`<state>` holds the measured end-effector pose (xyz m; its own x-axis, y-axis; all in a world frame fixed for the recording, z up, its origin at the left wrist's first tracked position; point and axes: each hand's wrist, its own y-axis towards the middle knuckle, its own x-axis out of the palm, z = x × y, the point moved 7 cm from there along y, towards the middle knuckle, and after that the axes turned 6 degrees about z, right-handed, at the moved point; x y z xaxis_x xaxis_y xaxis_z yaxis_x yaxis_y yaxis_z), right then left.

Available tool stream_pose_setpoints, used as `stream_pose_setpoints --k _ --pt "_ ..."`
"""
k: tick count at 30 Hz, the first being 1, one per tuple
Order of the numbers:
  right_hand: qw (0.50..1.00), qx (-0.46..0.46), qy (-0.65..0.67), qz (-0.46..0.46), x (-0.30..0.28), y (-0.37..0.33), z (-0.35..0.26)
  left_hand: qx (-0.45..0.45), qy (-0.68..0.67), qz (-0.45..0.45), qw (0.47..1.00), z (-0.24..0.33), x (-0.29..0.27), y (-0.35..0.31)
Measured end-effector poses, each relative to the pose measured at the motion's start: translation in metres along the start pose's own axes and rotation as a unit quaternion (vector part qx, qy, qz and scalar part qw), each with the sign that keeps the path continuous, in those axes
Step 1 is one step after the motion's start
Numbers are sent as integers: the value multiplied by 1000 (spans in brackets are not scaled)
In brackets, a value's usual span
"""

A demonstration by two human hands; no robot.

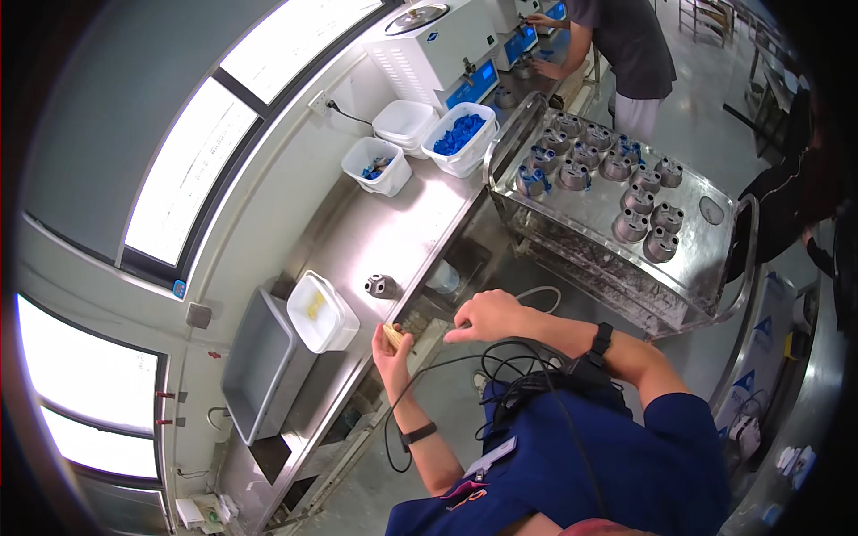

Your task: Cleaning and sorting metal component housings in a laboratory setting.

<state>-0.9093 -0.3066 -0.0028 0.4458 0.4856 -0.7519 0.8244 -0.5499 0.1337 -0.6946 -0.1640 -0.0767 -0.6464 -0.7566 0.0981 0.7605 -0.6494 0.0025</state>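
Note:
My left hand [391, 364] is closed around a small pale yellow piece [395, 337] with a ridged look, held at the counter's front edge. Its exact kind is too small to tell. My right hand [490, 316] hangs in the air just to the right, fingers curled together. Whatever may be in it is hidden. On the steel counter [344, 241], beyond my left hand, stands a grey metal part [380, 286] with round holes in its top. Left of that part is a white plastic tub [344, 332] with something yellow [315, 306] inside.
A steel cart [608, 259] at the right carries several similar metal parts [617, 164], some with blue material. White tubs [483, 147] holding blue pieces stand farther back, near white machines [438, 49]. Another person [626, 45] works there. A grey basin [259, 371] lies left.

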Motion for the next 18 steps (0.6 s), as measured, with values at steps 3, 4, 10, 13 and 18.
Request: stream_pose_setpoints --k 3,4,10,13,18 --pt "994 105 -23 30 -14 2 25 56 56 -12 997 24 3 -9" --pt "996 86 -31 2 -8 -3 24 137 185 -22 973 41 9 -12" --pt "988 134 -32 64 -47 -5 15 229 368 -42 900 92 58 -6" --pt "998 29 -35 48 -42 -13 6 195 300 -79 930 93 71 2" --pt "994 79 -24 74 -49 -6 10 222 334 -69 914 101 74 -5"
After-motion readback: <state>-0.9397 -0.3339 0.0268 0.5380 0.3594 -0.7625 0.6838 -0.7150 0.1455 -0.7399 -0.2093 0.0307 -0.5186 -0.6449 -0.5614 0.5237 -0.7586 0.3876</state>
